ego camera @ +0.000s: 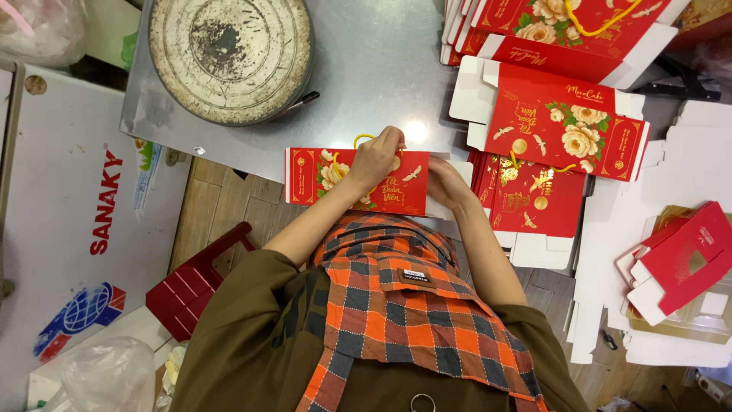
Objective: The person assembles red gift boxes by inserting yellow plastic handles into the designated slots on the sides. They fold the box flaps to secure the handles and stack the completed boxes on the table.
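Observation:
A flat red gift box (320, 177) printed with pale flowers and gold script lies at the near edge of the steel table (381, 69), in front of my orange plaid apron. My left hand (375, 159) rests on top of it and pinches its yellow cord handle (360, 140). Over at the box's right end, my right hand (446, 183) grips the white flap, fingers curled. The middle of the box is hidden under my left hand.
A round worn metal tray (229, 57) with a black marker (301, 101) beside it sits at the far left. Stacks of flat red boxes (560, 126) and white die-cut card (671, 175) fill the right. A red stool (191, 290) and a white chest freezer (69, 229) stand at my left.

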